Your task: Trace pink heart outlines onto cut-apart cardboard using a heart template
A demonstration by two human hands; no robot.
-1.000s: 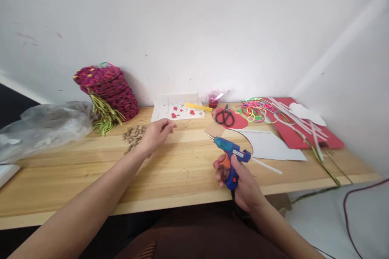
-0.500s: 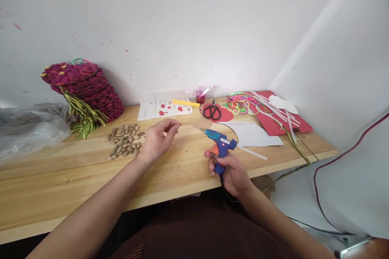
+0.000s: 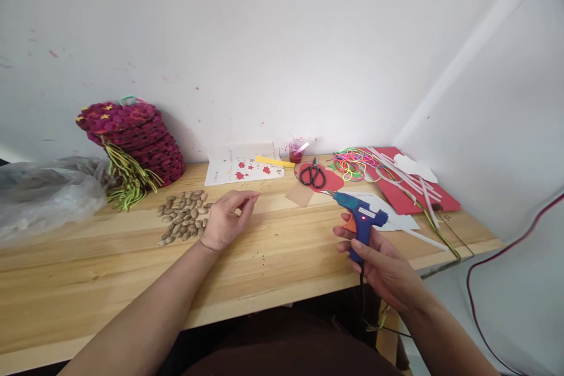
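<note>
Above the right half of the bench, near its front edge, the right hand holds a blue glue gun, its fingers clamped round the handle and close to the orange trigger, with the nozzle pointing left and away. The left hand hovers just beside a spread of brown seeds, its fingers drawn close together; I cannot tell whether anything thin sits between them. For good handling, the nozzle is best kept away from the left fingers and loose paper, with the trigger squeezed gently and the wrist steady. Pale wood makes up the bench, with dark specks near its middle. Toward its back lie a white sheet with red stars, a yellow strip, a cup, black scissors, tangled bright strings and red card. At the left, a purple bag stands beside crumpled plastic. Behind rises a white wall, flecked with pink.
</note>
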